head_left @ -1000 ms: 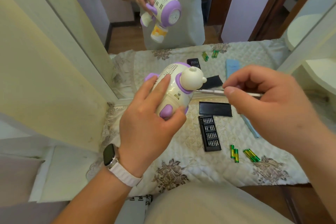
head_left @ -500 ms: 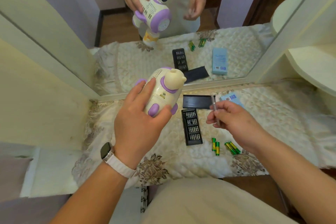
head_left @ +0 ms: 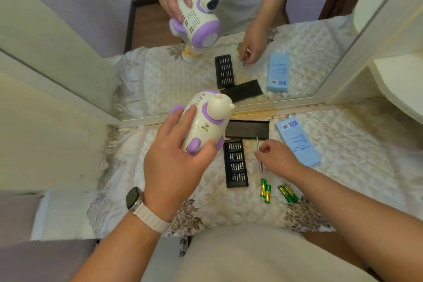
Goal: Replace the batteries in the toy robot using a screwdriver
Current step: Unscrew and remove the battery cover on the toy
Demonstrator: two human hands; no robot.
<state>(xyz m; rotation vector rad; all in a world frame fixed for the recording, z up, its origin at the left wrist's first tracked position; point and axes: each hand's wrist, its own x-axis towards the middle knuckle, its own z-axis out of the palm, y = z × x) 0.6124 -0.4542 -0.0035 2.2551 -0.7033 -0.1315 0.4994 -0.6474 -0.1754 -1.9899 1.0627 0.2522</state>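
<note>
Fingers point(head_left: 183, 119) of the left hand point(head_left: 174, 162) grasp the toy robot point(head_left: 206, 121) above the far-left corner of the bench point(head_left: 142, 178), while the right hand point(head_left: 279, 158) pinches the screwdriver point(head_left: 261, 167) beside the bit case point(head_left: 235, 163).

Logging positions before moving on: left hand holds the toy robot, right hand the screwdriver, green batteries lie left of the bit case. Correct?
One slip: the head view shows the green batteries right of the bit case. The left hand does hold the toy robot, the right hand the screwdriver.
</note>
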